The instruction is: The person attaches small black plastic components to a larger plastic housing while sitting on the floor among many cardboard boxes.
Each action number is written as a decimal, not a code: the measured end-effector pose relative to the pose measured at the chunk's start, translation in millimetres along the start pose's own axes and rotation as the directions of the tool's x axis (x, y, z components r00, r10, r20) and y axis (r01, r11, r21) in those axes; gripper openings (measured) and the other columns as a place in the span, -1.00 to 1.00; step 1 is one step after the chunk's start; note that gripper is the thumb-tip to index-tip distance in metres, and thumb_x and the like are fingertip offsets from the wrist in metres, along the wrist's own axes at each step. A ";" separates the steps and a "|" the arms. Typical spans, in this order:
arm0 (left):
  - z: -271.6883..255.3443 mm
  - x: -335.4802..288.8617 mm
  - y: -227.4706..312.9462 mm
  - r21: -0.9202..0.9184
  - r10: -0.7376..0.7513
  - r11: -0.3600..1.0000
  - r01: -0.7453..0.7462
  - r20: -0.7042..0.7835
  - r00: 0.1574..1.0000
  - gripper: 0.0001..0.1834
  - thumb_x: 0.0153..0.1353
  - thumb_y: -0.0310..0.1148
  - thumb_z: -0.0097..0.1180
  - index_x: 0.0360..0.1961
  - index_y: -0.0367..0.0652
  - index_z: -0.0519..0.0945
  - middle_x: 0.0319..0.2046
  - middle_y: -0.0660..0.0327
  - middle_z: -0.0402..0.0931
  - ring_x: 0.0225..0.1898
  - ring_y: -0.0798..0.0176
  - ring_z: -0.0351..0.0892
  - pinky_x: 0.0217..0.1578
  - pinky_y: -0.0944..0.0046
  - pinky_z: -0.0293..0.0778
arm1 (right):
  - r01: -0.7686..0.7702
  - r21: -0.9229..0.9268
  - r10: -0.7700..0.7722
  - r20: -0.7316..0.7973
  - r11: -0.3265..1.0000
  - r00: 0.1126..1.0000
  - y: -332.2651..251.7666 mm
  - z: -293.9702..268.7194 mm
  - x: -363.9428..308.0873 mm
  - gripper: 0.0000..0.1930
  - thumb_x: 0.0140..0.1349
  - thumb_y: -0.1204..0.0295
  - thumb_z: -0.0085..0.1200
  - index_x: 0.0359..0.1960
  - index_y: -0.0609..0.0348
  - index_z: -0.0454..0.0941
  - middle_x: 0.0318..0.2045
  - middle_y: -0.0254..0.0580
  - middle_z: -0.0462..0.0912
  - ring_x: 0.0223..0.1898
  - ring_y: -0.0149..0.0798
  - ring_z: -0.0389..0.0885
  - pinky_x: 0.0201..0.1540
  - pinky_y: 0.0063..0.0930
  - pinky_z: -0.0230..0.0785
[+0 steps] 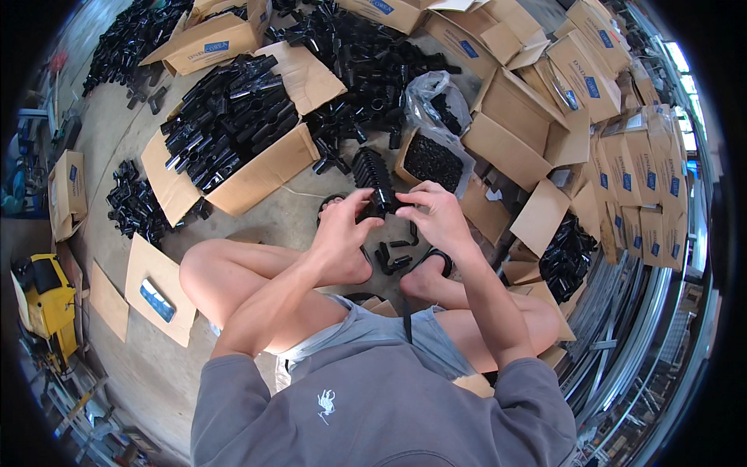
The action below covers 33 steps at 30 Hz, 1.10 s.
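In front of me, between my feet, a black ribbed piece [373, 173] stretches away from my hands; it looks like a row of black plastic parts stacked together. My left hand [341, 227] has its thumb and fingers curled at the near left end of it. From the other side, my right hand [437, 215] pinches the near right end with thumb and forefinger. Just below my hands, a few loose black elbow-shaped pieces [391, 258] lie on the floor. A box lined with a clear bag holds small black pieces [433, 161] just beyond my right hand.
An open carton [261, 173] full of black tubular parts stands ahead to the left. Heaps of similar parts [366, 70] spread behind it, with another pile [138, 198] at left. Open cartons [513, 144] and stacked boxes [642, 179] fill the right. A yellow machine [53, 300] sits far left.
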<state>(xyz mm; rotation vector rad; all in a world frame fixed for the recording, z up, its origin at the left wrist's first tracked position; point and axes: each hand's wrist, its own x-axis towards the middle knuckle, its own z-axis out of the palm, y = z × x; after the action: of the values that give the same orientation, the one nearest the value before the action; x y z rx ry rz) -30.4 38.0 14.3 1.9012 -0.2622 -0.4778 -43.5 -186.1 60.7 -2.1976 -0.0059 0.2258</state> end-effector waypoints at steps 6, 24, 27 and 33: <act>-1.1 0.8 5.1 -0.253 -0.045 0.962 0.100 0.217 0.975 -0.20 0.26 -0.59 0.28 0.48 0.13 0.28 -0.21 0.21 0.62 -0.22 0.47 0.56 -0.29 0.36 0.51 | 0.260 -0.224 -0.267 0.001 0.939 0.964 7.7 8.5 -11.2 -0.52 0.08 0.51 0.40 0.11 0.17 0.66 0.01 -0.04 0.63 -0.06 0.00 0.68 -0.03 -0.32 0.56; -6.7 11.7 11.0 -0.854 -0.101 0.133 0.503 0.493 0.864 -0.40 0.47 -0.42 0.07 0.47 0.14 0.22 0.01 0.08 0.57 0.11 0.08 0.63 0.21 -0.09 0.60 | -0.663 -0.373 0.611 -0.265 0.649 0.746 236.9 7.2 81.8 -0.71 0.15 0.31 0.35 -0.10 0.10 0.74 -0.03 0.11 0.73 0.08 0.14 0.68 0.13 -0.06 0.52; -16.9 7.1 17.9 -0.878 -0.155 0.115 0.465 0.446 0.881 -0.38 0.46 -0.44 0.09 0.47 0.10 0.21 0.04 0.06 0.55 0.10 0.09 0.63 0.22 -0.12 0.59 | -0.756 -0.331 0.737 -0.211 0.565 0.642 202.7 13.4 94.4 -0.70 0.23 0.48 0.20 0.01 0.22 0.69 0.10 0.16 0.67 0.20 0.14 0.61 0.21 -0.08 0.50; -13.0 8.6 20.0 -0.898 -0.176 0.104 0.427 0.406 0.897 -0.40 0.48 -0.44 0.07 0.47 0.10 0.21 0.06 0.07 0.54 0.13 0.06 0.62 0.20 -0.12 0.60 | -0.786 -0.328 0.752 -0.255 0.525 0.608 186.3 6.3 98.2 -0.68 0.26 0.53 0.14 0.06 0.22 0.67 0.16 0.11 0.64 0.22 0.10 0.60 0.24 -0.09 0.49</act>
<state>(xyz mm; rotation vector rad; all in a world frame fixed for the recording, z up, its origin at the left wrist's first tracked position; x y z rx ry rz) -16.1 38.1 35.2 0.5110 0.3297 -0.8614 37.5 -283.6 -107.6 -2.4862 1.1068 0.6858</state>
